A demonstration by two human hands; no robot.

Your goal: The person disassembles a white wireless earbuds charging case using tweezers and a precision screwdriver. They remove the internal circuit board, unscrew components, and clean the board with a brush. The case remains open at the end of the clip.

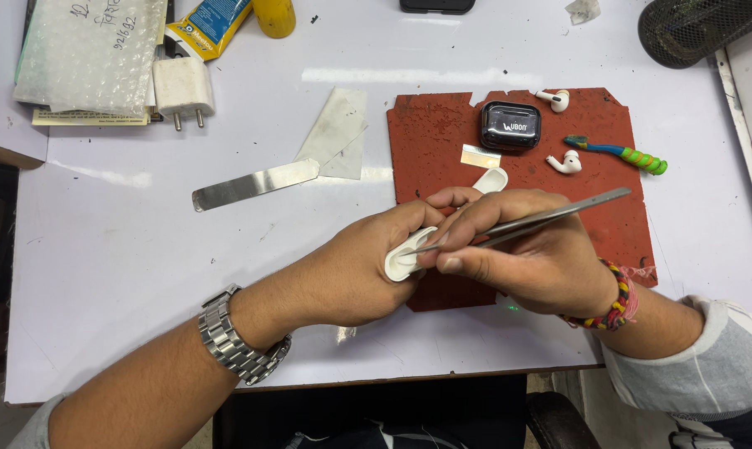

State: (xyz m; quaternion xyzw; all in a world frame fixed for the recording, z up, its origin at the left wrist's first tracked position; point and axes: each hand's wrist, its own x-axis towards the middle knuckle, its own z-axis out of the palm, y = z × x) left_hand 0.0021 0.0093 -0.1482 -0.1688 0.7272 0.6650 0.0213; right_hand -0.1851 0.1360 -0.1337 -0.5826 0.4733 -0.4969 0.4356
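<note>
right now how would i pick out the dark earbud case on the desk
Find the red-brown work mat on the white table. Near the mat's far edge, beyond the hands, sits the dark earbud case, between two loose white earbuds. It is the only glossy black, rounded box there; the case piece being held is white.

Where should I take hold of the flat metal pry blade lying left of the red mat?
Take the flat metal pry blade at its wider right end, coming straight down from above. It lies flat and slightly slanted on the white table, with bare surface along both long edges. Both the left hand and right hand are occupied.
</note>
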